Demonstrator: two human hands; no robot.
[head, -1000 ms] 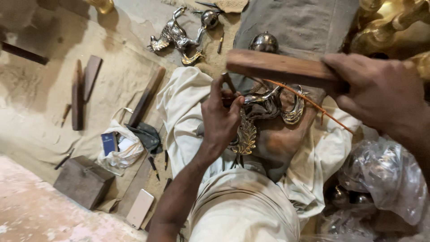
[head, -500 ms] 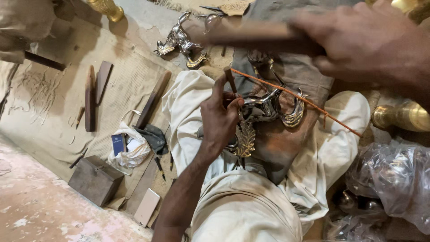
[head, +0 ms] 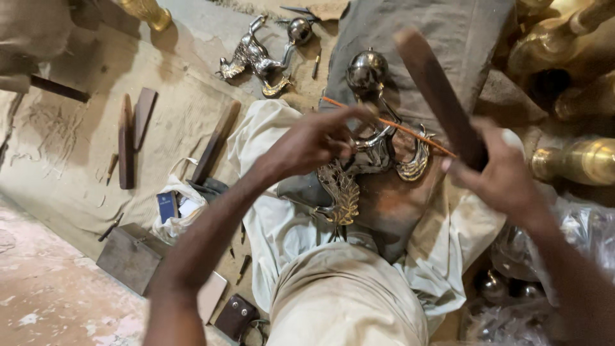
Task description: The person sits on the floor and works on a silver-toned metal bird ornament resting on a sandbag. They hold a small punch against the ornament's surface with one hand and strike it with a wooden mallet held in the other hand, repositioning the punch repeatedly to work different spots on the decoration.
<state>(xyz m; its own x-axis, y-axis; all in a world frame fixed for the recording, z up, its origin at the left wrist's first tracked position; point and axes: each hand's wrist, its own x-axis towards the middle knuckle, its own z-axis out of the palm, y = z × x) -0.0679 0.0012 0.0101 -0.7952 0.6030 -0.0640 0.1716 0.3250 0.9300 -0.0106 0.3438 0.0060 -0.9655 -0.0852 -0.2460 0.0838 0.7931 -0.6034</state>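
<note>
A silver metal ornament [head: 378, 154] with a brass leaf part [head: 339, 192] lies on a dark block on my lap, which is covered by white cloth [head: 282, 224]. My left hand [head: 314, 144] pinches the ornament at its left side, with the thumb up against a thin orange rod [head: 410, 131] that crosses over the piece. My right hand [head: 493, 173] grips a dark wooden stick [head: 435, 90], held tilted, its far end pointing up and left above the ornament. Whether the left fingers also hold a small tool is hidden.
A silver animal figure [head: 256, 57] and a silver ball [head: 366, 69] lie farther out. Brass vases [head: 576, 160] stand at the right above clear plastic wrap [head: 576, 243]. Wooden bars [head: 131, 138], a plastic bag [head: 179, 205], a wooden box [head: 131, 256] and a leather pouch [head: 237, 314] lie at the left.
My right hand has swung the wooden stick from lying level over the ornament, up out of the way, to a tilted position at the right. The left hand stays on the ornament.
</note>
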